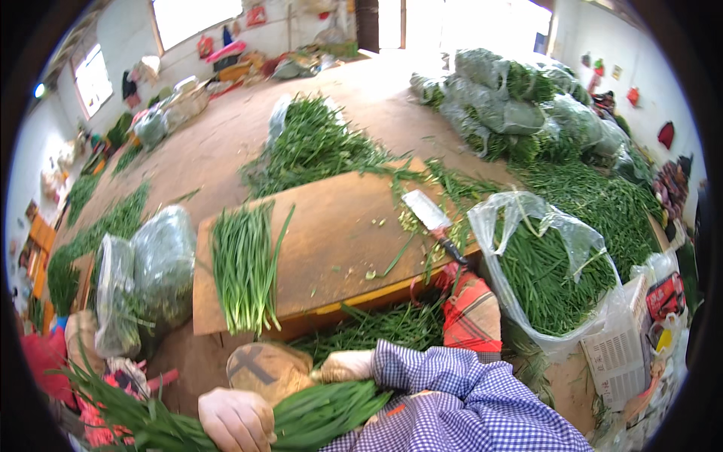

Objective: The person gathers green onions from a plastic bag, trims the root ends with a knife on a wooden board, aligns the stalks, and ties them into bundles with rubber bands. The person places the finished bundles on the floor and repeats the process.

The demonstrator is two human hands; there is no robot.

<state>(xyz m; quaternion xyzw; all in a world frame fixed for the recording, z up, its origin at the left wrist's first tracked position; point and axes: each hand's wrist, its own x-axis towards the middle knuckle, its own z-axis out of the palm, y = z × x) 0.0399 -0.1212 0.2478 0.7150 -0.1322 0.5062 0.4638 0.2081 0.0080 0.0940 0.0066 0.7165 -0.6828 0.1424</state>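
A bunch of long green leafy stalks, perhaps garlic chives, lies across my lap at the bottom, with my left hand closed round it. My right hand, partly in a light covering, rests just above the leaves near my knee; its fingers are mostly hidden. On the wooden board before me lies a flat row of green stalks with pale ends at the left. A cleaver with a dark handle lies at the board's right edge among trimmings.
An open clear plastic bag of cut greens stands at the right. Filled plastic bags stand at the left. More greens are heaped behind the board, and stacked bags stand farther back. Part of another person shows at lower left.
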